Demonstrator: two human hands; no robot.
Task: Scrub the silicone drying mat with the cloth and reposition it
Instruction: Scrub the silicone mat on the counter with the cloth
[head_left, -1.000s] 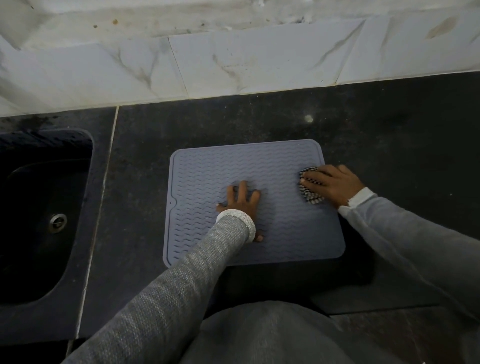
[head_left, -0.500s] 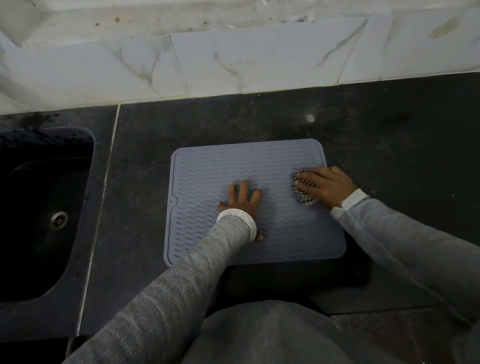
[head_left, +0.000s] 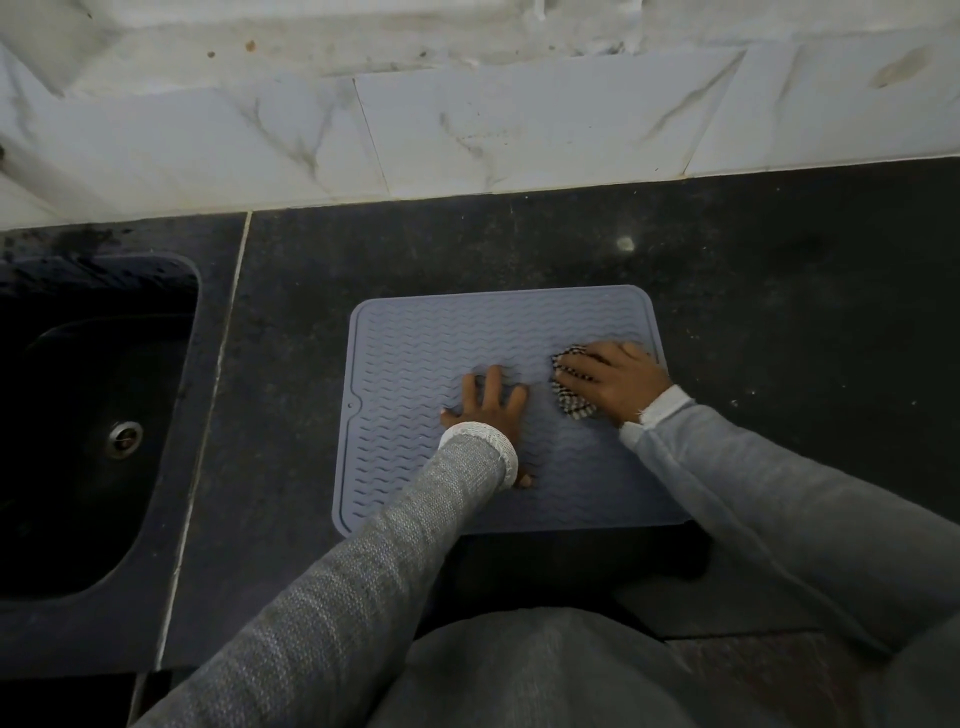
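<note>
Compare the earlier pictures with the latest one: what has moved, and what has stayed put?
The right hand, gripping the cloth, slid left across the mat, away from its right edge, over the second. The left hand stayed pressed flat near the middle, fingers spread. The mat kept its place on the counter, beside the sink.
</note>
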